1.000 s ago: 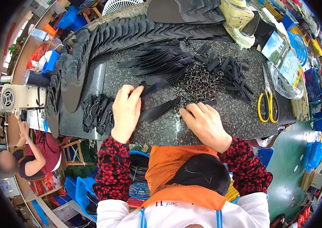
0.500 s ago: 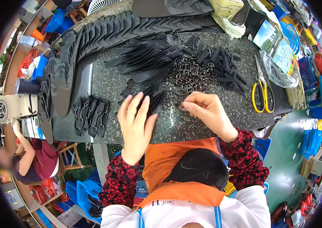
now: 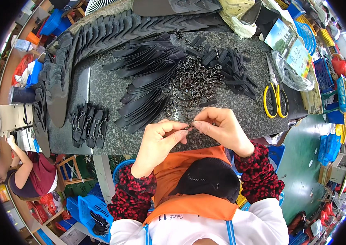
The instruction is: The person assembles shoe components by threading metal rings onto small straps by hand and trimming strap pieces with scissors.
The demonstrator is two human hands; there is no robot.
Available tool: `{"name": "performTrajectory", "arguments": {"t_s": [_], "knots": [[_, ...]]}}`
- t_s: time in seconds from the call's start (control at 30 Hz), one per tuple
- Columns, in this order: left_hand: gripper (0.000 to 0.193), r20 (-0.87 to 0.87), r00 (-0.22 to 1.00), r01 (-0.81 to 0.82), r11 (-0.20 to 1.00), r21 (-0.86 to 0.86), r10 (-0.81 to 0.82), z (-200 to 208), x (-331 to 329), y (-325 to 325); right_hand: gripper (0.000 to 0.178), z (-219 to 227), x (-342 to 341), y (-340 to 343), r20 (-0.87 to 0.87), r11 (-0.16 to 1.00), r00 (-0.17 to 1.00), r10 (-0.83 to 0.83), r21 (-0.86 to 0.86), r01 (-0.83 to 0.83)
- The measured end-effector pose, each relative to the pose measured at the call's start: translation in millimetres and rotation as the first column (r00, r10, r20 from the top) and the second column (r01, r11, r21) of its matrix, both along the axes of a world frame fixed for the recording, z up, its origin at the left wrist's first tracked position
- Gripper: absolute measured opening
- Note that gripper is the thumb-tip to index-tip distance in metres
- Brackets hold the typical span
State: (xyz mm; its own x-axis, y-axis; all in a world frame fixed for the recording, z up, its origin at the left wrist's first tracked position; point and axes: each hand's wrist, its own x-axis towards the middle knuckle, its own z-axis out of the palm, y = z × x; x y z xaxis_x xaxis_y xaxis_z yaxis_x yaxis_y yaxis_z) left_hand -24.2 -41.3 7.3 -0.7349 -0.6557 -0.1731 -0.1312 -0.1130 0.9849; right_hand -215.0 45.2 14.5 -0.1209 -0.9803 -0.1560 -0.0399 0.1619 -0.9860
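Close to the front edge of the stone tabletop, my left hand (image 3: 156,141) and my right hand (image 3: 225,130) meet fingertip to fingertip. Both are closed in a pinch on one small dark metal snap hook (image 3: 189,126), partly covered by the fingers. Just beyond them lies a heap of similar metal snap hooks (image 3: 199,81). Fanned-out long black strips (image 3: 146,108) lie left of the heap, and short black strips (image 3: 240,77) are piled on its right. At the table's left, a row of black straps with hooks attached (image 3: 89,125) lies side by side.
Yellow-handled scissors (image 3: 277,96) lie at the right side. Overlapping dark curved pieces (image 3: 111,34) line the table's back and left edges. A plastic bag and printed sheets (image 3: 299,59) sit at the back right. Another person (image 3: 34,173) works at a machine (image 3: 7,119) on the left.
My left hand has left the long strips, moved right, and closed on the hook beside my right hand. The right hand has come slightly nearer me. The whole view has shifted a little.
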Motion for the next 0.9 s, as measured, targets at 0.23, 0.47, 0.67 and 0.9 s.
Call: {"name": "performTrajectory", "arguments": {"t_s": [0.23,0.47,0.67,0.9], "knots": [[0.017,-0.041,0.993,0.116,0.978,0.170,-0.111,7,-4,2,0.014,6,-2,4,0.067,0.998,0.996,0.051,0.044,-0.054],[0.011,-0.023,0.995,0.102,0.987,0.122,-0.100,4,-2,4,0.013,7,-10,4,-0.485,0.984,0.872,-0.058,-0.174,-0.031],[0.013,-0.134,0.991,0.004,0.971,0.238,0.029,4,-1,5,0.009,-19,-84,-7,-0.878,0.888,0.139,-0.459,-0.459,0.034],[0.013,-0.116,0.989,-0.071,0.979,0.193,0.095,-2,-1,7,0.010,-8,-76,5,-0.793,0.841,0.313,-0.522,-0.541,0.032]]}}
